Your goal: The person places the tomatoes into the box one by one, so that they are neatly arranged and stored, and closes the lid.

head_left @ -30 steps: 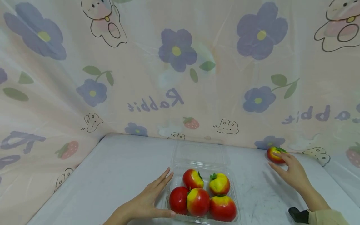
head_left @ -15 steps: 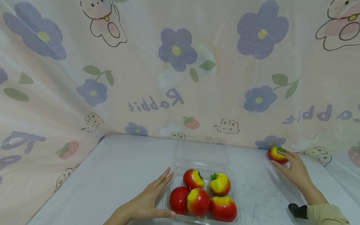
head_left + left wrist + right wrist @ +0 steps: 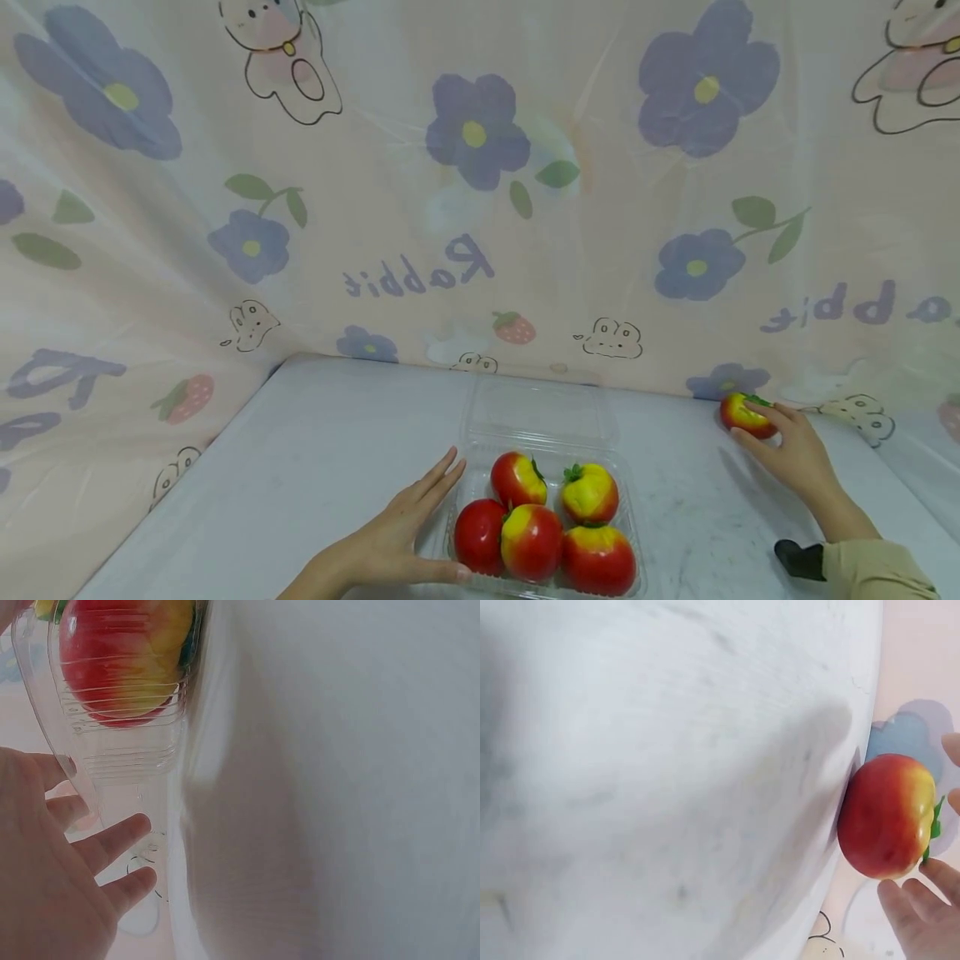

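Note:
Near the back right of the table lies a red-and-yellow tomato [image 3: 738, 417] with a green leafy top. My right hand [image 3: 798, 454] reaches over it, fingers extended. In the right wrist view fingertips [image 3: 891, 889] meet the edge of that tomato [image 3: 881, 817], while other fingers stand apart from it. A clear plastic clamshell box [image 3: 630, 508] with its lid [image 3: 540, 408] folded back holds several similar tomatoes [image 3: 531, 542]. My left hand [image 3: 390, 533] is spread at the box's left side, thumb and fingers at its rim. The left wrist view shows the same straight fingers [image 3: 112, 844] below the box [image 3: 127, 761].
A white tabletop [image 3: 300, 467] lies under everything. Behind it hangs a patterned curtain [image 3: 390, 192] with flowers and rabbits, meeting the table's back edge close to the lone tomato. A black object [image 3: 798, 558] shows at the right sleeve [image 3: 877, 571].
My right hand has shifted slightly to the right about the lone tomato, which stays on the table. The left hand and the box hold their places; the head view has turned a little.

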`<control>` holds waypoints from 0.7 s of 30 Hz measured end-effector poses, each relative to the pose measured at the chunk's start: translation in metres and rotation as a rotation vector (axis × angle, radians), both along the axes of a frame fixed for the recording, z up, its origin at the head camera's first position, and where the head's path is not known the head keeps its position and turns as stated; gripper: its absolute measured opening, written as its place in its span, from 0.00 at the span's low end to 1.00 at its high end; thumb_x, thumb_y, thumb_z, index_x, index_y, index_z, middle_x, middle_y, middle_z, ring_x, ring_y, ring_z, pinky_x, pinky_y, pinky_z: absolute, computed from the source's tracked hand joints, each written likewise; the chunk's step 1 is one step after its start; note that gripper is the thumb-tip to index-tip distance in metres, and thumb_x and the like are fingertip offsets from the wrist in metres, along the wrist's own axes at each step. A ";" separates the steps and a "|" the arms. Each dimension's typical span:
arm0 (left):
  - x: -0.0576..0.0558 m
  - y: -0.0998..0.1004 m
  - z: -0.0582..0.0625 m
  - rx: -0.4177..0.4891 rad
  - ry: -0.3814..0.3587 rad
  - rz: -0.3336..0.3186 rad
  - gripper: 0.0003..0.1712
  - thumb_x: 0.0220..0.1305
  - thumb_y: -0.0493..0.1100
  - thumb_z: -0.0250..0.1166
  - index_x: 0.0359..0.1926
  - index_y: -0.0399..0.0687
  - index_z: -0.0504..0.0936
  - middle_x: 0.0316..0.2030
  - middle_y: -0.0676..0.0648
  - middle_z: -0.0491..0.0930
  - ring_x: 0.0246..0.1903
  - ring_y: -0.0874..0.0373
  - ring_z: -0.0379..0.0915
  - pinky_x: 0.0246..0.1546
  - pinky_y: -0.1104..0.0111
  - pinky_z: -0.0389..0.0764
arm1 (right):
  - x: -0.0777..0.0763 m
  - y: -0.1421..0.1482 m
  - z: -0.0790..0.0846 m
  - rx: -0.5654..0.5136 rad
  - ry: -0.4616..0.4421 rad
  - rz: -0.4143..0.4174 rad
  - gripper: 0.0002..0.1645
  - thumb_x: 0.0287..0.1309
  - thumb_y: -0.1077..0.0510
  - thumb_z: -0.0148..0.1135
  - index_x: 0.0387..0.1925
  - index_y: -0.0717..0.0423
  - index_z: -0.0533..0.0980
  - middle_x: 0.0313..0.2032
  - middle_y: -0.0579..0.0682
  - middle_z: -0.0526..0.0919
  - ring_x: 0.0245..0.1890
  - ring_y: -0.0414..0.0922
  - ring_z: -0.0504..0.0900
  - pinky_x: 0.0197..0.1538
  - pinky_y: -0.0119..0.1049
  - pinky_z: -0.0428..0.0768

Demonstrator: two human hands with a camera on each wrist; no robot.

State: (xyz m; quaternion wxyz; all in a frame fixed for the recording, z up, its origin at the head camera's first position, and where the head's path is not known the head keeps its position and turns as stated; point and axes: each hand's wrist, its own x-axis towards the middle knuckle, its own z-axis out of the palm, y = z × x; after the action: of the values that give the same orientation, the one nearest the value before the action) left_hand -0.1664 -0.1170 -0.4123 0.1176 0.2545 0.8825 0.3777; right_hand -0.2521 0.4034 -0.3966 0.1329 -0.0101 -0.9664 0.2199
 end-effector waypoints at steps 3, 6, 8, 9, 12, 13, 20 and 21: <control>0.000 0.000 0.000 -0.004 -0.005 0.004 0.59 0.46 0.72 0.65 0.75 0.66 0.47 0.77 0.53 0.37 0.70 0.36 0.49 0.49 0.30 0.68 | -0.001 0.002 -0.001 -0.004 -0.016 0.000 0.37 0.64 0.46 0.57 0.60 0.74 0.64 0.57 0.85 0.55 0.53 0.80 0.57 0.51 0.77 0.61; 0.000 0.001 0.001 -0.005 -0.006 0.001 0.59 0.46 0.71 0.65 0.75 0.67 0.47 0.77 0.53 0.37 0.70 0.36 0.49 0.49 0.30 0.68 | -0.003 0.005 -0.003 -0.005 -0.019 0.006 0.38 0.64 0.45 0.58 0.60 0.74 0.64 0.57 0.85 0.54 0.53 0.81 0.57 0.51 0.77 0.60; 0.000 0.000 0.001 -0.001 -0.001 -0.005 0.59 0.47 0.71 0.65 0.75 0.69 0.46 0.77 0.52 0.37 0.70 0.36 0.49 0.50 0.29 0.67 | -0.004 0.006 -0.004 -0.014 -0.036 0.005 0.40 0.64 0.44 0.57 0.61 0.74 0.63 0.58 0.86 0.52 0.54 0.81 0.56 0.51 0.78 0.60; 0.000 0.000 0.001 0.004 0.001 -0.009 0.58 0.47 0.71 0.66 0.75 0.70 0.45 0.77 0.52 0.37 0.70 0.36 0.49 0.50 0.30 0.67 | -0.005 0.007 -0.004 -0.019 -0.049 -0.003 0.41 0.64 0.43 0.57 0.62 0.73 0.62 0.59 0.86 0.50 0.55 0.81 0.55 0.51 0.78 0.60; 0.001 0.000 0.002 0.011 0.011 -0.016 0.58 0.47 0.70 0.66 0.74 0.73 0.45 0.77 0.51 0.38 0.70 0.36 0.49 0.50 0.30 0.68 | -0.007 0.009 -0.002 -0.029 -0.105 -0.015 0.44 0.64 0.41 0.55 0.64 0.73 0.59 0.60 0.87 0.46 0.56 0.83 0.51 0.51 0.79 0.58; 0.001 0.000 0.002 0.010 0.012 -0.016 0.58 0.47 0.70 0.66 0.74 0.74 0.44 0.77 0.51 0.38 0.70 0.36 0.49 0.50 0.30 0.68 | -0.008 0.010 -0.002 -0.028 -0.121 -0.016 0.45 0.64 0.40 0.54 0.64 0.73 0.58 0.60 0.87 0.45 0.57 0.83 0.50 0.51 0.79 0.58; 0.000 0.000 0.002 -0.002 0.008 -0.009 0.58 0.47 0.71 0.65 0.75 0.72 0.45 0.77 0.52 0.37 0.70 0.36 0.49 0.51 0.30 0.67 | -0.018 0.012 -0.004 -0.063 -0.133 0.012 0.45 0.65 0.40 0.53 0.67 0.70 0.56 0.60 0.89 0.43 0.56 0.85 0.49 0.52 0.80 0.56; 0.000 0.000 0.001 -0.002 0.008 -0.008 0.58 0.47 0.71 0.65 0.75 0.71 0.45 0.77 0.52 0.37 0.70 0.36 0.50 0.50 0.30 0.67 | -0.019 0.012 -0.005 -0.076 -0.128 0.017 0.45 0.65 0.40 0.53 0.68 0.69 0.56 0.60 0.89 0.42 0.57 0.86 0.48 0.53 0.80 0.55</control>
State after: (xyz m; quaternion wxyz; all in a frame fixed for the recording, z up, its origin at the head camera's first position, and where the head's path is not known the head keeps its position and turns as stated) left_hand -0.1663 -0.1173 -0.4109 0.1158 0.2595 0.8824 0.3751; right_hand -0.2716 0.4155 -0.4015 0.0685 -0.0209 -0.9639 0.2565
